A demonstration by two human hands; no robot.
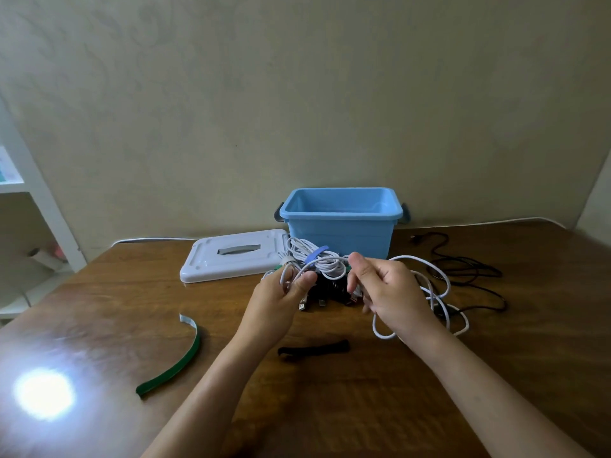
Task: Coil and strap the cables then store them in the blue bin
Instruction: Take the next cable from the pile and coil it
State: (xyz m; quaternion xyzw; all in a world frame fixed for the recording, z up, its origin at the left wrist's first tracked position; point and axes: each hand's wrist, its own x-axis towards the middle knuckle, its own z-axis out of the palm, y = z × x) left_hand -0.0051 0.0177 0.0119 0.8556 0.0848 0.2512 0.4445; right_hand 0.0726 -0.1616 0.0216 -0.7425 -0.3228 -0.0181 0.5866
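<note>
A loose white cable [439,292] runs between both hands above the wooden table [330,408]. My left hand [281,299] grips a small loop of it near its plug. My right hand [386,292] pinches the same cable, whose slack lies in loops to the right. Behind my hands lies a coiled white cable [317,259] bound with a blue strap, with dark coiled cables partly hidden behind my fingers. The open blue bin [340,223] stands at the back. A black strap [314,348] and a green strap [175,365] lie on the table.
A white lid [231,259] lies left of the bin. A loose black cable [469,276] sprawls at the right back. A white shelf [29,200] stands at the far left. Light glare marks the table's near left corner.
</note>
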